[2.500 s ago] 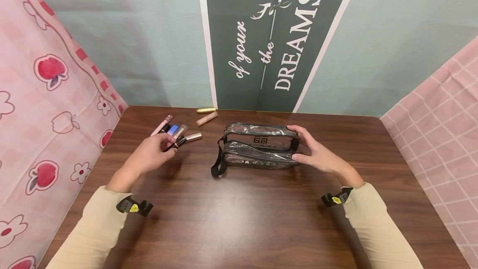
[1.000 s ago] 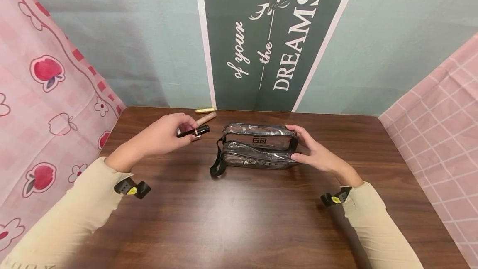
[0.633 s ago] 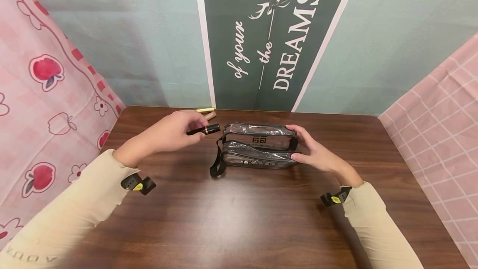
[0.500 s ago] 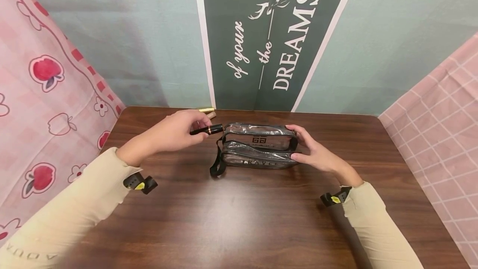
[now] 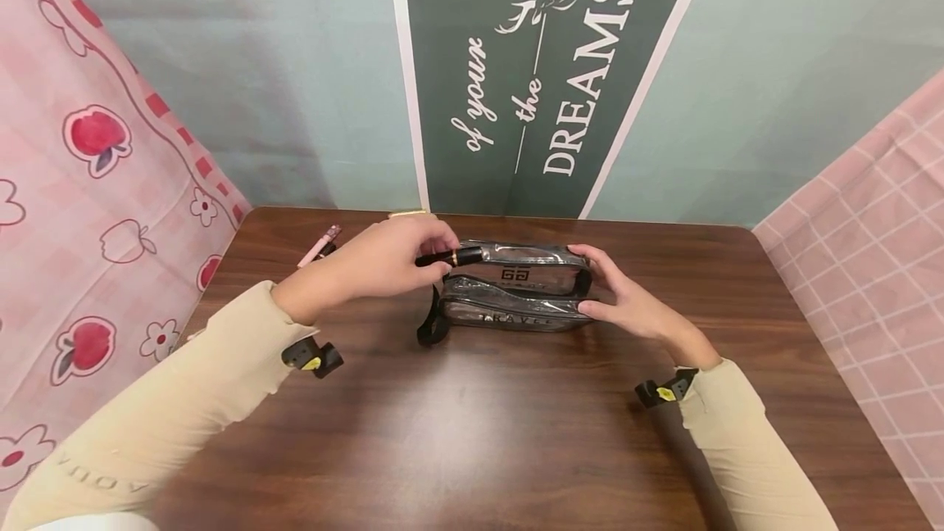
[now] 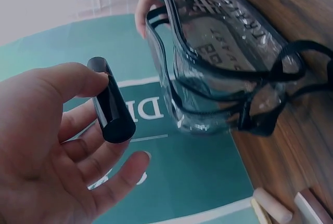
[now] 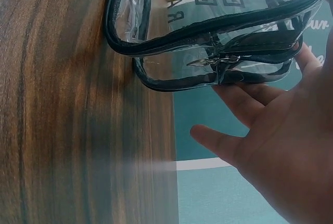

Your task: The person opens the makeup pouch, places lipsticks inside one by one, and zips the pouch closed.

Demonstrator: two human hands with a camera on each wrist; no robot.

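- Black tube (image 5: 469,256), one: raised above the surface, outside the bag, overlapping the rear compartment's left end in the head view; left wrist view showed a gap between them. Long axis ran left to right, roughly parallel to the bag's length, free end pointing right.
- Left hand (image 5: 394,256): nearer the tube, pinching it between thumb and fingers.
- Right hand (image 5: 625,295): at the bag's far end from the tube, holding it, thumb in front, fingers behind.
- Clear bag (image 5: 527,306), two compartments: on the table (image 5: 472,424), near the middle of the far edge.
- Pink tube (image 5: 315,251): near the far left corner.
- Gold tube (image 5: 406,213): at the far edge, partly hidden.
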